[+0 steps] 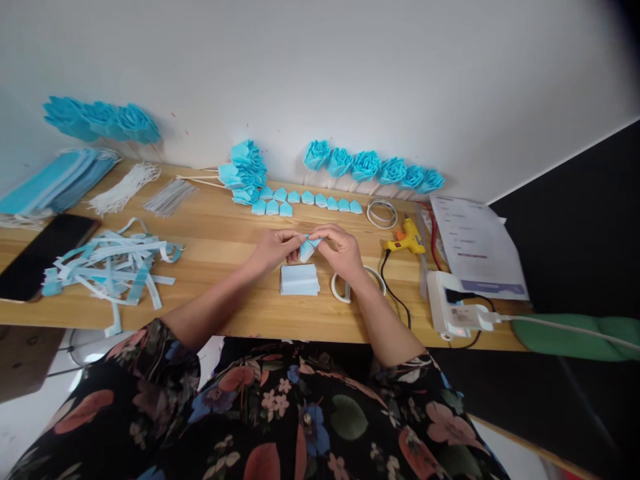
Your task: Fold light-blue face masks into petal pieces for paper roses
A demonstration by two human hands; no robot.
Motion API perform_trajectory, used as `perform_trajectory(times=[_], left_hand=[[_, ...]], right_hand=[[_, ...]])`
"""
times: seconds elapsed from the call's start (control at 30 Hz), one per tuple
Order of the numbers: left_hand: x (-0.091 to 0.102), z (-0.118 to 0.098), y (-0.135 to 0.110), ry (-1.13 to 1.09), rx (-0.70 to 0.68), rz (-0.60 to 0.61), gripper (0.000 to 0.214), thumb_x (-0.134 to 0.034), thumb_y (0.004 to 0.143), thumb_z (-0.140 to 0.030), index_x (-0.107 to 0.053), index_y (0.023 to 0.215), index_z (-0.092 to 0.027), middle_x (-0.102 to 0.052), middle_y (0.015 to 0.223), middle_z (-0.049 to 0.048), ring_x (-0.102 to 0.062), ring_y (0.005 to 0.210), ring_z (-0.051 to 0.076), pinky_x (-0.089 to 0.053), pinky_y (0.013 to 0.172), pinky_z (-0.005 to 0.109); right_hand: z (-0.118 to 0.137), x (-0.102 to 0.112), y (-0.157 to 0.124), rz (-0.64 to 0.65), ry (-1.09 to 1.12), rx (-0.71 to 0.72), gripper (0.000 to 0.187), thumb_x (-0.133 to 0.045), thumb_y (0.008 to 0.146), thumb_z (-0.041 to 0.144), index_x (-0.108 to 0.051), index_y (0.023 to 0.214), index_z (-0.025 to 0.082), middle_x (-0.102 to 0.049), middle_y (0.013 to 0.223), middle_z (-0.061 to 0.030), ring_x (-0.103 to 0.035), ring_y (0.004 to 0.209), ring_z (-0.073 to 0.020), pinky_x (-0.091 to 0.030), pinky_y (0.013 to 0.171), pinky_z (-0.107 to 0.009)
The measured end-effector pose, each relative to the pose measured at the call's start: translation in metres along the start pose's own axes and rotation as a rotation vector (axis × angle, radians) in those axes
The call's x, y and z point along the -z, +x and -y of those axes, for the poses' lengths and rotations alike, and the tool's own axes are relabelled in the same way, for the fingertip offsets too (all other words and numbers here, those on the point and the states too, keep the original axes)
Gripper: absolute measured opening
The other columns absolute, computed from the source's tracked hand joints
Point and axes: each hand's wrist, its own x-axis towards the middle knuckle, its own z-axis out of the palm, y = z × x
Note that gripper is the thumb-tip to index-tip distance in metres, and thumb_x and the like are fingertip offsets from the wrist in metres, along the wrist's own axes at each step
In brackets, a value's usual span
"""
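Observation:
My left hand (273,249) and my right hand (340,250) meet over the wooden desk (225,233), both pinching a small folded light-blue piece (307,249) between their fingertips. Just below it lies a small stack of light-blue rectangles (299,279). A roll of white tape (345,288) lies under my right wrist. Behind my hands runs a row of folded blue petals (310,198), and further back blue fabric roses (373,167) lean on the wall.
A heap of cut blue and white strips (113,260) and a black phone (40,253) lie at the left, with stacked face masks (55,180). At the right are a yellow glue gun (407,239), a white power strip (453,307) and a printed sheet (475,247).

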Motion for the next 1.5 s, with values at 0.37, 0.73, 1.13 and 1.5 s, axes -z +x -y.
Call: perform_trajectory(times=[0.37, 0.73, 1.13, 1.5], left_hand=[[0.0016, 0.0003, 0.0003, -0.028, -0.042, -0.088, 0.028, -0.069, 0.078, -0.042, -0.071, 0.074, -0.014, -0.058, 0.050, -0.0012, -0.051, 0.047, 0.009, -0.041, 0.047, 0.021], [-0.0001, 0.0013, -0.0009, -0.084, -0.055, -0.096, 0.034, -0.071, 0.076, -0.047, -0.068, 0.069, -0.014, -0.058, 0.053, -0.0005, -0.050, 0.048, 0.009, -0.041, 0.048, 0.022], [-0.0013, 0.0031, 0.0020, -0.068, -0.026, -0.063, 0.029, -0.074, 0.074, -0.040, -0.072, 0.087, -0.014, -0.061, 0.057, -0.0016, -0.052, 0.050, 0.009, -0.043, 0.050, 0.022], [0.0006, 0.0039, 0.0031, -0.278, -0.001, -0.107, 0.028, -0.077, 0.073, -0.038, -0.067, 0.079, -0.013, -0.064, 0.063, 0.0002, -0.056, 0.054, 0.009, -0.045, 0.053, 0.022]], right_hand=[[-0.0067, -0.0020, 0.0013, 0.012, 0.501, -0.463, 0.049, -0.061, 0.084, 0.064, -0.069, 0.111, 0.024, -0.070, 0.087, -0.0035, -0.067, 0.080, -0.0187, -0.058, 0.068, -0.032], [0.0018, -0.0046, 0.0007, 0.026, 0.436, -0.426, 0.044, -0.074, 0.075, 0.058, -0.066, 0.101, 0.022, -0.066, 0.084, 0.0001, -0.062, 0.078, -0.0155, -0.055, 0.071, -0.028], [-0.0015, -0.0005, 0.0002, 0.062, 0.234, -0.340, 0.025, -0.067, 0.079, 0.041, -0.056, 0.072, 0.020, -0.051, 0.065, 0.0051, -0.047, 0.062, -0.0109, -0.041, 0.061, -0.025], [0.0015, -0.0031, -0.0020, -0.071, 0.151, -0.167, 0.026, -0.059, 0.089, 0.042, -0.059, 0.108, 0.024, -0.069, 0.099, -0.0037, -0.065, 0.092, -0.0182, -0.053, 0.083, -0.032]])
